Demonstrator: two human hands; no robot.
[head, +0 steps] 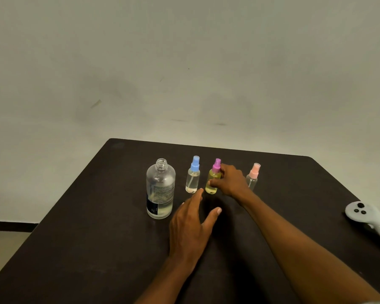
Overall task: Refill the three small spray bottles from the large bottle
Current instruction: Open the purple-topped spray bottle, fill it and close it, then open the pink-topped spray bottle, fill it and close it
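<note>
A large clear bottle (160,189) stands uncapped on the dark table (86,227), with liquid low inside it. To its right stand three small spray bottles in a row: one with a blue cap (193,175), one with a purple cap and yellowish liquid (213,177), and one with a pink cap (253,176). My right hand (229,181) is wrapped around the purple-capped bottle, thumb on its front. My left hand (191,224) hovers open over the table just in front of the blue-capped and purple-capped bottles, holding nothing.
A white handheld controller (369,218) lies at the table's right edge. A plain pale wall (184,73) rises behind the table's far edge. The floor (4,240) shows at the left.
</note>
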